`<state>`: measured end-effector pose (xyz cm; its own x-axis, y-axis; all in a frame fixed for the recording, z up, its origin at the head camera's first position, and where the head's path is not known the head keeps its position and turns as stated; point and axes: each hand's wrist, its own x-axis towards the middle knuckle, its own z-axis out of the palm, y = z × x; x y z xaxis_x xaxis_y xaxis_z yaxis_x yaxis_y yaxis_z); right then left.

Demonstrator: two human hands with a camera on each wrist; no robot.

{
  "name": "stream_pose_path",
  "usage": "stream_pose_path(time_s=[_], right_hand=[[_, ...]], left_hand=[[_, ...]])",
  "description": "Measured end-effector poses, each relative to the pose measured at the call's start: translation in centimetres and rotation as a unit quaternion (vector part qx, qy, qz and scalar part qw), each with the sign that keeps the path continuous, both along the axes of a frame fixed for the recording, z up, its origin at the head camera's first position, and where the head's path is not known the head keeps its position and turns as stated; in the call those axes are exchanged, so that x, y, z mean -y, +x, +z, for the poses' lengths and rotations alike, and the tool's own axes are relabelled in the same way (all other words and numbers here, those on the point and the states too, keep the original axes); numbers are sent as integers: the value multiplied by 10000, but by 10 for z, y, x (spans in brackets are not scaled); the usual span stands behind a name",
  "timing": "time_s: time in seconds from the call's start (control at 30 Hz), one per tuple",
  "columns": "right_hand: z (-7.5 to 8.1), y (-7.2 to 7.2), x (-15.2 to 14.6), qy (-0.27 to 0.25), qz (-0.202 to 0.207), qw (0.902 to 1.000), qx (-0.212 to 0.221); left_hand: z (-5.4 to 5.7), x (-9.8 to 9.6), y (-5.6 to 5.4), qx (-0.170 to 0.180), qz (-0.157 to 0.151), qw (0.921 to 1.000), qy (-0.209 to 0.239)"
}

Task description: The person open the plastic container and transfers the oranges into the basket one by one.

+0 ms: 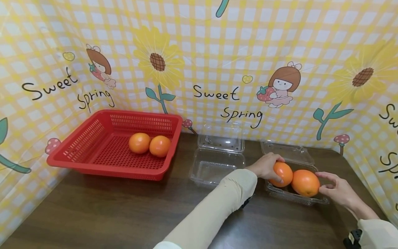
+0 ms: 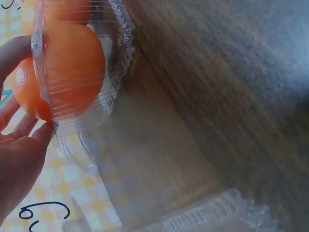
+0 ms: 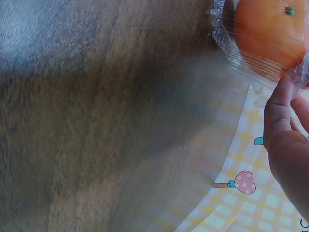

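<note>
Two oranges sit side by side in a clear plastic clamshell box [image 1: 289,198] at the right of the table. My left hand [image 1: 265,166] grips the left orange [image 1: 283,174], thumb on its near side and fingers over its far side. On the right orange [image 1: 306,183], the thumb and fingertips of my right hand [image 1: 340,192] hold its right end. The left wrist view has the left hand [image 2: 19,154] curved around the orange [image 2: 77,72] at the box rim. Fingers of the right hand [image 3: 285,130] meet the box edge beside the orange [image 3: 270,38] in the right wrist view.
A red plastic basket [image 1: 118,171] at the left contains two more oranges [image 1: 139,143]. Between it and my left hand stands another clear clamshell box [image 1: 214,162], lid raised. The filled box's lid [image 1: 289,152] leans back toward the checked cloth [image 1: 192,52] behind the table.
</note>
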<state>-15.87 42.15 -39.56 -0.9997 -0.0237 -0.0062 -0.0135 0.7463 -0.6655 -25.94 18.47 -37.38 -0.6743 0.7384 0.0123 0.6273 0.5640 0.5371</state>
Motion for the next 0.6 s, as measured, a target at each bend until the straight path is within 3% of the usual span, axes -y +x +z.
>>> stream_pose_path(time_s=[0.6], right_hand=[[1, 0, 1, 103, -12, 9999, -26]], left_hand=[[0, 2, -3, -54, -241, 9984, 514]])
